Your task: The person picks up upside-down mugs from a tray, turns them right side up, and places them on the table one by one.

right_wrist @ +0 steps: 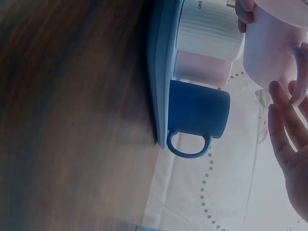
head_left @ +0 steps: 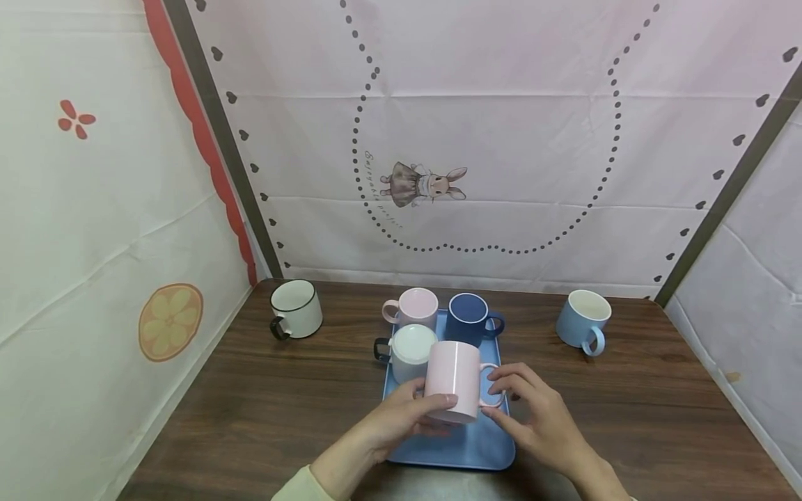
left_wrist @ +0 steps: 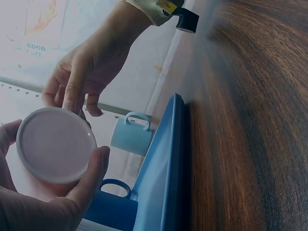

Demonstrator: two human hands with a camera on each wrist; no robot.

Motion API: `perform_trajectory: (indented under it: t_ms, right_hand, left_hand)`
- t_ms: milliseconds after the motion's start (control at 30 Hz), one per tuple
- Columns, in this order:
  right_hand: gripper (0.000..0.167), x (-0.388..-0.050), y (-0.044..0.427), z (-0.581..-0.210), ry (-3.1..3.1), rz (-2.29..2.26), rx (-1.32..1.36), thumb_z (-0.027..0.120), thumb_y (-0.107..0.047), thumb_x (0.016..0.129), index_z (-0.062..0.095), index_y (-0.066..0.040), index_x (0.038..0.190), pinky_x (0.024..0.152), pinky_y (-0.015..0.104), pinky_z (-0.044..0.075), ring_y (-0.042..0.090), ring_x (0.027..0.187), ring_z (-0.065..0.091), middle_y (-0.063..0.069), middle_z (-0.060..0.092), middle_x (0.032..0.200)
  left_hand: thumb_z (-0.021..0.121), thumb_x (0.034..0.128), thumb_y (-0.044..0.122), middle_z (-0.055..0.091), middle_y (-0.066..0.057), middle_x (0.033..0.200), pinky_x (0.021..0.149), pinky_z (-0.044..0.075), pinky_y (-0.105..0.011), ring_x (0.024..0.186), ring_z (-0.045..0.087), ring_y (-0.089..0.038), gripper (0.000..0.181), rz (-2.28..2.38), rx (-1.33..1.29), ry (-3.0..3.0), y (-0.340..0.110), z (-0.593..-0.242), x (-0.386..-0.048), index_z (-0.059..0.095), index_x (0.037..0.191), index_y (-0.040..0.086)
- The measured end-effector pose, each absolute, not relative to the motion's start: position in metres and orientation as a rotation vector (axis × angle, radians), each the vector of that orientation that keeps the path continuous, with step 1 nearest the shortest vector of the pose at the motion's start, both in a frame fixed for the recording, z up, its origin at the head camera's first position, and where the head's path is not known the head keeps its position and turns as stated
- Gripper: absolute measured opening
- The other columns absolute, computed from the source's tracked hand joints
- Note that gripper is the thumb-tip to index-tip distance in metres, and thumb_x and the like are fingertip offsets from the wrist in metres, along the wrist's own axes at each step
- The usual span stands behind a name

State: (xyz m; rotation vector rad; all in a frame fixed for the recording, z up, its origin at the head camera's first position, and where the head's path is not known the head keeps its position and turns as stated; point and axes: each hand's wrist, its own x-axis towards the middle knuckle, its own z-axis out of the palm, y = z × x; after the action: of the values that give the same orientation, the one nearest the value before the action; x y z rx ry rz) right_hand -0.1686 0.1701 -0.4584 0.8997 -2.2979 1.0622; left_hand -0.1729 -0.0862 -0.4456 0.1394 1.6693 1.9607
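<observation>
My left hand (head_left: 401, 417) grips a light pink mug (head_left: 452, 379) round its body, thumb across the front. The mug is raised over the lower part of a blue tray (head_left: 479, 445). In the left wrist view its round pink face (left_wrist: 57, 145) shows between thumb and fingers. At the mug's handle is my right hand (head_left: 539, 417), thumb low and fingertips on the upper side; the right wrist view shows these fingers (right_wrist: 284, 113) at the handle. On the tray stand a white mug with a black handle (head_left: 413, 353), another pink mug (head_left: 418, 306) and a dark blue mug (head_left: 466, 320).
A white mug with a black rim (head_left: 297, 313) stands on the wooden table (head_left: 301, 403) at the back left. At the back right is a light blue mug (head_left: 579, 321). Printed white cloth (head_left: 514, 153) hangs behind and along both sides.
</observation>
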Motion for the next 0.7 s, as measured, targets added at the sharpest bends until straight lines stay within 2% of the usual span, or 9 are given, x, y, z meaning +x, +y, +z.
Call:
perform_trajectory:
  t_ms: [133, 233, 300, 433, 567, 700]
  right_hand:
    - [0.04, -0.168, 0.172, -0.456, -2.263, 1.23, 0.837, 0.086, -0.001, 0.081, 0.066, -0.016, 0.112, 0.07, 0.023, 0.056, 0.008, 0.094, 0.062, 0.005, 0.063, 0.125]
    - [0.044, -0.168, 0.173, -0.454, -2.276, 1.416, 0.769, 0.08, 0.001, 0.087, 0.06, -0.008, 0.125, 0.069, 0.026, 0.058, 0.01, 0.092, 0.066, 0.011, 0.062, 0.127]
    - [0.045, -0.168, 0.173, -0.452, -2.319, 1.559, 0.699, 0.073, -0.002, 0.094, 0.054, -0.005, 0.135, 0.07, 0.027, 0.059, 0.012, 0.092, 0.068, 0.013, 0.061, 0.129]
    - [0.041, -0.168, 0.174, -0.448, -2.416, 1.802, 0.549, 0.061, -0.013, 0.104, 0.048, -0.007, 0.142, 0.071, 0.032, 0.06, 0.018, 0.092, 0.068, 0.017, 0.06, 0.132]
    - [0.039, -0.17, 0.174, -0.443, -2.481, 1.962, 0.459, 0.055, -0.022, 0.108, 0.049, -0.006, 0.144, 0.072, 0.036, 0.061, 0.023, 0.09, 0.069, 0.023, 0.062, 0.126]
    - [0.041, -0.172, 0.175, -0.442, -2.522, 2.05, 0.463, 0.051, -0.025, 0.11, 0.049, -0.001, 0.143, 0.072, 0.035, 0.062, 0.021, 0.083, 0.068, 0.021, 0.063, 0.116]
  left_hand:
    - [0.073, 0.0933, 0.027, 0.064, -0.021, 0.131, 0.097, 0.059, -0.05, 0.113, 0.071, -0.029, 0.075, 1.988, 0.143, 1.682, -0.086, -0.446, -0.172, 0.036, 0.149, -0.007]
    - [0.074, 0.0916, 0.024, 0.063, -0.022, 0.131, 0.097, 0.06, -0.05, 0.111, 0.072, -0.029, 0.077, 2.002, 0.14, 1.687, -0.086, -0.445, -0.172, 0.035, 0.15, -0.006]
    - [0.075, 0.0906, 0.022, 0.062, -0.023, 0.133, 0.098, 0.059, -0.051, 0.111, 0.072, -0.029, 0.078, 2.013, 0.148, 1.688, -0.085, -0.444, -0.172, 0.034, 0.151, -0.006]
    - [0.077, 0.0883, 0.018, 0.061, -0.024, 0.133, 0.097, 0.06, -0.049, 0.111, 0.071, -0.029, 0.079, 2.033, 0.16, 1.707, -0.082, -0.443, -0.171, 0.034, 0.151, -0.006]
    - [0.079, 0.0861, 0.015, 0.063, -0.023, 0.131, 0.094, 0.061, -0.046, 0.111, 0.07, -0.028, 0.08, 2.03, 0.159, 1.756, -0.081, -0.443, -0.169, 0.035, 0.15, -0.005]
    - [0.082, 0.0846, 0.016, 0.065, -0.02, 0.128, 0.091, 0.061, -0.041, 0.111, 0.068, -0.026, 0.081, 1.973, 0.189, 1.874, -0.081, -0.444, -0.168, 0.038, 0.151, -0.001]
